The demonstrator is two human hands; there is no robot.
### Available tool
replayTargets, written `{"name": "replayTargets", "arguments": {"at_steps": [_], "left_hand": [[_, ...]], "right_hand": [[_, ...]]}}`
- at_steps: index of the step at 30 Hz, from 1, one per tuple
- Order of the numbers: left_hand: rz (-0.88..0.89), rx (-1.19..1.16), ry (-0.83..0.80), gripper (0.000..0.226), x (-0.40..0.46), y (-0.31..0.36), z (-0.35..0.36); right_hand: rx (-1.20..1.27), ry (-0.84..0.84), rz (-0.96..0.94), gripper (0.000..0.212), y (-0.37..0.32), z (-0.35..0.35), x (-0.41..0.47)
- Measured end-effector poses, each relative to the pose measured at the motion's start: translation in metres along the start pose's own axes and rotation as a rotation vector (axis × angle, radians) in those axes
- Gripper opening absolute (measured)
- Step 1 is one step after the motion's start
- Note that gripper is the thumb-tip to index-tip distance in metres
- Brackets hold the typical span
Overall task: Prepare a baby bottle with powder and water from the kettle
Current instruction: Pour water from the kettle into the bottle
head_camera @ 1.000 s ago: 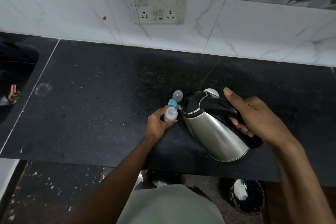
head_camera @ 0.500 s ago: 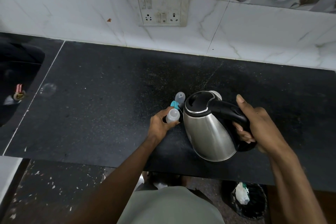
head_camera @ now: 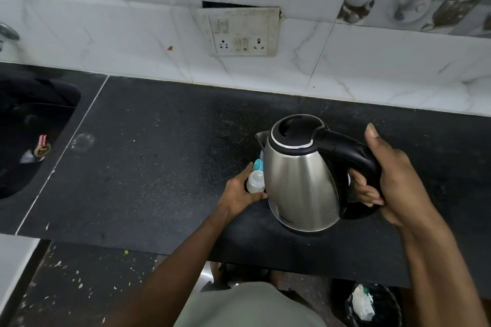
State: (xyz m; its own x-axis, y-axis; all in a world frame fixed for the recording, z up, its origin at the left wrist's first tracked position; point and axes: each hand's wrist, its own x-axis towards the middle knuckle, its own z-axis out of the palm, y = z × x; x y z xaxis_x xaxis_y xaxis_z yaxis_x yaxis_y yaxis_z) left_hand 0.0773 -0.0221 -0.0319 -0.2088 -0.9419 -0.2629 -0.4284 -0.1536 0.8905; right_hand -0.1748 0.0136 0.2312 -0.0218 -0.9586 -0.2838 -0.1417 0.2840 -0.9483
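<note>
Head view, right hand gripping kettle, left hand holding bottle

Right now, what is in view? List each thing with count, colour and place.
kettle: 1, steel with black lid and handle, upright on the counter, right of centre
baby bottle: 1, clear, left of the kettle
teal cap: 1, behind the bottle
counter: 1, black
socket plate: 1, white, on the wall
sink: 1, dark, far left
bin: 1, black, on the floor
left hand: grips the bottle
right hand: grips the kettle handle
</note>
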Motion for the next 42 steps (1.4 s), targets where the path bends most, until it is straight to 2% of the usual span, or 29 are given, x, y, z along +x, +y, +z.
{"name": "replayTargets", "arguments": {"at_steps": [2, 6, 9, 14, 16, 18, 20, 26, 29, 34, 38, 42], "left_hand": [[-0.041, 0.012, -0.035, 0.109, 0.003, -0.003, -0.003], [-0.089, -0.115, -0.029, 0.110, 0.012, -0.017, -0.015], [-0.120, -0.237, 0.093, 0.082, 0.008, 0.000, -0.042], [-0.106, -0.420, 0.458, 0.029, -0.021, 0.080, -0.114], [-0.063, -0.471, 0.536, 0.031, -0.030, 0.109, -0.140], [-0.033, -0.509, 0.567, 0.039, -0.038, 0.135, -0.162], [-0.018, -0.510, 0.566, 0.046, -0.043, 0.155, -0.178], [-0.017, -0.428, 0.476, 0.053, -0.037, 0.176, -0.196], [-0.045, -0.391, 0.435, 0.052, -0.024, 0.171, -0.200], [-0.125, -0.322, 0.352, 0.061, 0.000, 0.146, -0.200], [-0.135, -0.388, 0.301, 0.045, 0.011, 0.130, -0.199], [-0.149, -0.389, 0.266, 0.038, 0.026, 0.118, -0.200]], "right_hand": [[0.010, -0.002, -0.023, 0.078, -0.008, 0.006, 0.001], [0.057, -0.009, -0.065, 0.081, -0.020, 0.019, 0.007], [0.102, -0.049, -0.109, 0.082, -0.026, 0.032, 0.015], [0.188, -0.116, -0.173, 0.076, -0.027, 0.065, 0.032], [0.225, -0.099, -0.188, 0.074, -0.023, 0.083, 0.038], [0.261, -0.077, -0.204, 0.062, -0.016, 0.101, 0.044], [0.291, -0.064, -0.215, 0.054, -0.008, 0.120, 0.050], [0.309, 0.025, -0.252, 0.047, 0.020, 0.169, 0.064], [0.176, 0.102, -0.275, 0.056, 0.036, 0.192, 0.070], [0.044, 0.251, -0.302, 0.052, 0.062, 0.221, 0.073], [0.072, 0.280, -0.283, 0.047, 0.079, 0.243, 0.076], [0.105, 0.285, -0.264, 0.044, 0.090, 0.263, 0.079]]}}
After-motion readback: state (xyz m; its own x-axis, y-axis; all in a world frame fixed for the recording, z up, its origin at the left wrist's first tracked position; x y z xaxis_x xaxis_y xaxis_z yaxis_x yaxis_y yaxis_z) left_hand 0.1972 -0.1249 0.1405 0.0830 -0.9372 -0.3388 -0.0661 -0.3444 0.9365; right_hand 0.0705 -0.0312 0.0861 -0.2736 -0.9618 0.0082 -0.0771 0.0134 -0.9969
